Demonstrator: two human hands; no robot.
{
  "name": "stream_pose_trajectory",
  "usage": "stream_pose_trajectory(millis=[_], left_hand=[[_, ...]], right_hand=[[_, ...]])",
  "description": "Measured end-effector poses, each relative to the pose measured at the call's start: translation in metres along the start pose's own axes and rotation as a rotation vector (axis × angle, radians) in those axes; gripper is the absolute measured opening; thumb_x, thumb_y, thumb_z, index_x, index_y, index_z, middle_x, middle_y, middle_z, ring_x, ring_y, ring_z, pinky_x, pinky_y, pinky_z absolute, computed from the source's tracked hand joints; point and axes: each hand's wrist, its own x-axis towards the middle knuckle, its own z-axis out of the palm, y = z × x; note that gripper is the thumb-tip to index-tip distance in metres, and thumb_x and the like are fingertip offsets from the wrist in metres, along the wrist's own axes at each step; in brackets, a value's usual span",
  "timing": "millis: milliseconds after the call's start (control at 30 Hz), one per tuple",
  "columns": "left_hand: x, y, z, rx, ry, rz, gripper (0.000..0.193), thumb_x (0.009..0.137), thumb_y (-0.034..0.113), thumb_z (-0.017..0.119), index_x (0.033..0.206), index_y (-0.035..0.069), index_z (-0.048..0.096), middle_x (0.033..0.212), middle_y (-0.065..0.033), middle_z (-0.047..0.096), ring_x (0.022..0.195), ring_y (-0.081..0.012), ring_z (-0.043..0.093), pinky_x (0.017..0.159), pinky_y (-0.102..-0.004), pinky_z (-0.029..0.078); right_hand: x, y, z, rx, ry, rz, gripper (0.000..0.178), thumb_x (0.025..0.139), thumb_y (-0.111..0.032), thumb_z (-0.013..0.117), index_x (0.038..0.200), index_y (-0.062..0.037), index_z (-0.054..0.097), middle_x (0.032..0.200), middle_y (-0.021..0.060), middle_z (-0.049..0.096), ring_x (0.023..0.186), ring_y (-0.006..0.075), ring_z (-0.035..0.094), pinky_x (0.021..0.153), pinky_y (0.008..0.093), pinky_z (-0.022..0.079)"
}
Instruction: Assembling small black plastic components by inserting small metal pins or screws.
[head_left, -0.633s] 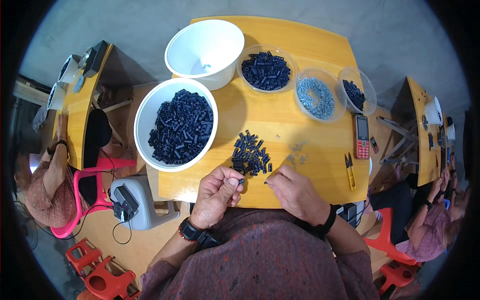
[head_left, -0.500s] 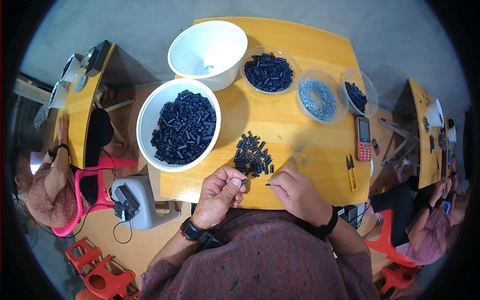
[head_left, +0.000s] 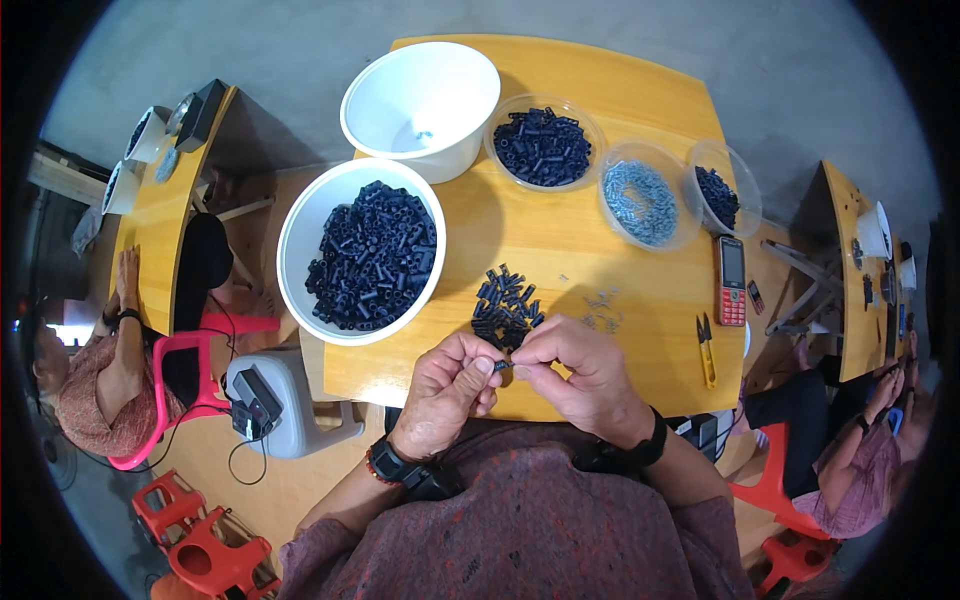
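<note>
My left hand (head_left: 448, 388) pinches a small black tubular plastic piece (head_left: 501, 366) between thumb and fingers, just off the table's near edge. Against its right end press the closed thumb and fingertips of my right hand (head_left: 582, 372). A small dark part was in that right pinch a moment ago; the fingertips now mostly hide it. Beyond the hands lies a loose pile of black tubular pieces (head_left: 503, 303), partly covered by my right hand. To the right of the pile are scattered tiny pale metal pieces (head_left: 602, 308).
A white tub (head_left: 290, 250) of black pieces stands left, another white tub (head_left: 470, 130) behind it. Clear bowls hold black pieces (head_left: 540, 147), silvery metal parts (head_left: 640, 203) and small dark parts (head_left: 716, 198). A red phone (head_left: 731, 280) and yellow snips (head_left: 707, 352) lie right. People sit at side tables.
My right hand has moved left and met my left hand at the black tubular piece. The left hand keeps its pinch. The view has shifted slightly.
</note>
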Motion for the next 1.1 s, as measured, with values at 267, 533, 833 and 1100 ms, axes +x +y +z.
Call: stream_pose_trajectory(millis=[267,533,833,1100], left_hand=[[0.001,-0.002,0.0,-0.021,0.014,-0.001,0.015,0.104,0.018,0.06,0.106,0.004,0.059,0.085,-0.0028,0.061,0.066,-0.0078,0.052,0.058,-0.0225,0.045],[0.0,-0.005,-0.001,-0.052,0.026,-0.002,0.014,0.103,0.018,0.06,0.107,0.004,0.059,0.084,-0.0024,0.06,0.066,-0.0076,0.052,0.059,-0.0235,0.046],[0.001,-0.007,0.0,-0.148,-0.003,-0.004,0.012,0.104,0.017,0.058,0.108,0.005,0.059,0.086,-0.002,0.06,0.067,-0.0075,0.052,0.059,-0.0235,0.047],[0.0,-0.006,0.001,-0.123,-0.001,0.014,0.013,0.104,0.017,0.059,0.108,0.005,0.059,0.085,-0.0025,0.06,0.067,-0.0077,0.052,0.058,-0.0239,0.047]], right_hand=[[0.002,0.007,0.003,0.021,0.026,0.0,0.019,0.083,0.011,0.07,0.095,-0.0036,0.066,0.091,0.0091,0.068,0.082,0.0221,0.069,0.071,0.0306,0.054],[0.0,0.01,0.005,0.025,0.039,0.013,0.019,0.082,0.009,0.073,0.094,-0.0042,0.067,0.091,0.0094,0.069,0.083,0.0219,0.07,0.071,0.0307,0.055],[0.0,0.01,0.006,0.01,0.05,-0.03,0.019,0.082,0.009,0.073,0.094,-0.0042,0.067,0.091,0.0089,0.07,0.082,0.022,0.07,0.07,0.0302,0.055],[0.002,0.011,0.003,-0.015,0.021,-0.073,0.019,0.082,0.01,0.072,0.094,-0.0042,0.068,0.091,0.0092,0.07,0.081,0.0227,0.07,0.069,0.0302,0.055]])
